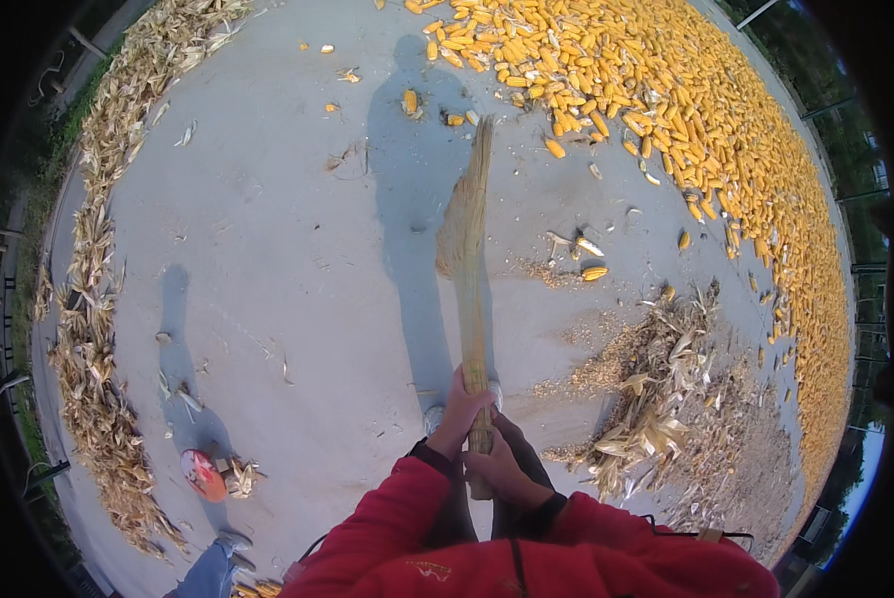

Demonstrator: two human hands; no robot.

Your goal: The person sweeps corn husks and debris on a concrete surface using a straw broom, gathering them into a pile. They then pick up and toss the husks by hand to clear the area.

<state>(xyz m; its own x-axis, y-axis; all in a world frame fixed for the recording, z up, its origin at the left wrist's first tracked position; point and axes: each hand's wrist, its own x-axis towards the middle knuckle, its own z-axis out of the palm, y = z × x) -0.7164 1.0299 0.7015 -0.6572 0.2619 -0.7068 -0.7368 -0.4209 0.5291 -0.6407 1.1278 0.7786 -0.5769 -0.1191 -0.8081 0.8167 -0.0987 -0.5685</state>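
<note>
Both hands grip the handle of a long straw broom [468,261], which points away from me over the concrete ground. My left hand [458,412] is closed around the upper part of the handle. Nearer my body, my right hand [503,467] holds the handle close to its butt end. The bristles fan out towards the left and taper to a tip near a few loose corn cobs [410,102]. To the right of the broom lies a heap of dry corn husks [652,418] with scattered kernels [596,366] beside it.
A wide spread of yellow corn cobs [686,112] curves along the upper right and right. Dry husks [92,329] form a long row at the left. A small stool with a red top [203,475] stands at lower left, near another person's leg [208,568].
</note>
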